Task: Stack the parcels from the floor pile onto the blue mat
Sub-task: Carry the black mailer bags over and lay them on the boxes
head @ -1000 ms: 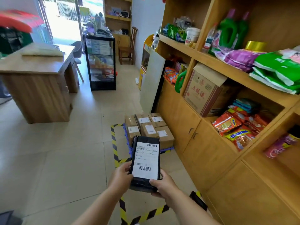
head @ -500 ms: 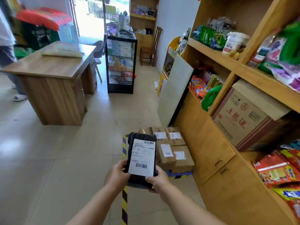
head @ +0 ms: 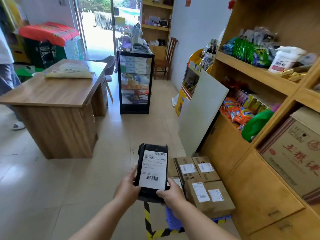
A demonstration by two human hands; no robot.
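head view: the person holds a black parcel [head: 152, 172] in the air, white label up, above the floor just left of the blue mat [head: 173, 220]. the left hand [head: 127, 187] grips its lower left edge and the right hand [head: 170, 194] its lower right corner, fingers curled round it (the fingertips under the bag are hidden). brown cardboard parcels [head: 199, 182] lie stacked on the mat, against the wooden cabinet [head: 256, 193]. yellow-black tape [head: 149, 220] runs along the mat's left edge.

parcel [head: 152, 172]: glossy black plastic | boxes [head: 204, 184]: matt cardboard | desk [head: 52, 94]: wood
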